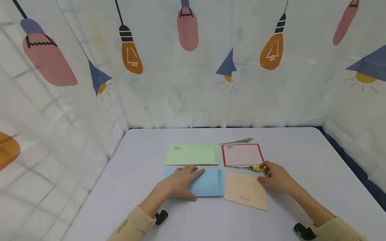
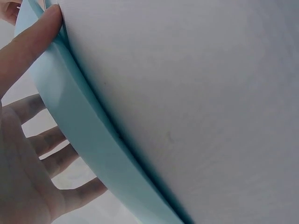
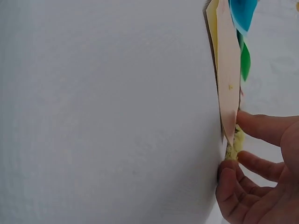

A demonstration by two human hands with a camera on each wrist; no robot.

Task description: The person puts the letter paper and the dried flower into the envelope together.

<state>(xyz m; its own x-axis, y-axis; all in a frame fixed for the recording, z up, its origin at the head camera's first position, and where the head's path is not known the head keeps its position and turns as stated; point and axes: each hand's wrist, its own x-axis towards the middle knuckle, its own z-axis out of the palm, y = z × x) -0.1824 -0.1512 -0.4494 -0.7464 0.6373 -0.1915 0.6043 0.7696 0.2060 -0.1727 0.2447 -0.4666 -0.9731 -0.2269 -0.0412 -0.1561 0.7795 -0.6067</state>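
A blue envelope point(image 1: 211, 184) lies on the table under my left hand point(image 1: 181, 183). The fingers of that hand are spread across it, and the thumb reaches its near edge, also seen in the left wrist view. My right hand point(image 1: 278, 177) is at a beige paper envelope or card point(image 1: 245, 190) and a yellow flower sprig point(image 1: 256, 168). Its thumb touches the beige paper's right corner, while its bent fingers touch the flower head point(image 3: 232, 150), with thumb and fingers apart. The sprig's stem runs left along a red-bordered white card point(image 1: 242, 154).
Behind the blue envelope lies a green envelope point(image 1: 193, 154) with small printing at its upper left. A thin dried sprig point(image 1: 241, 140) lies behind the red-bordered card. White table point(image 1: 301, 150); patterned curtains point(image 1: 193, 93) hang behind and at the sides.
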